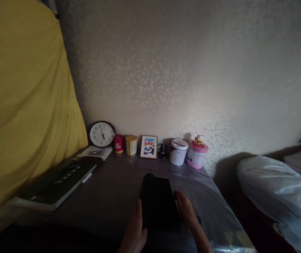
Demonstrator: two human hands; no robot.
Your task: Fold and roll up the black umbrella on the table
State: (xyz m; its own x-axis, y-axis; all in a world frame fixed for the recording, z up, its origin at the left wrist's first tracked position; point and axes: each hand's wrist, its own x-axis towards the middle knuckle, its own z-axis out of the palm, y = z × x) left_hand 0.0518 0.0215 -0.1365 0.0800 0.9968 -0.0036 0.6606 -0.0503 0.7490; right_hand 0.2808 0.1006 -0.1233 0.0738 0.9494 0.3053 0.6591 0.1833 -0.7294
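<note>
A black object [162, 203] lies in front of me over the table, with a thick rounded roll along its left side and a flatter part to the right. It is too dark to tell what kind of thing it is. My left hand [136, 230] grips the rolled side from the left, thumb near the lower end. At the right edge, my right hand [185, 209] has its fingers closed around a small dark bit by the fingertips. Whether that bit belongs to the black object cannot be made out.
Along the wall stand a clock [102, 134], a red can [118, 143], a yellow canister [131, 145], a framed panda picture [149, 147], a white tub [178, 152] and a pink tub [197, 156]. A dark green book [58, 182] lies left, beside a yellow curtain [26, 98].
</note>
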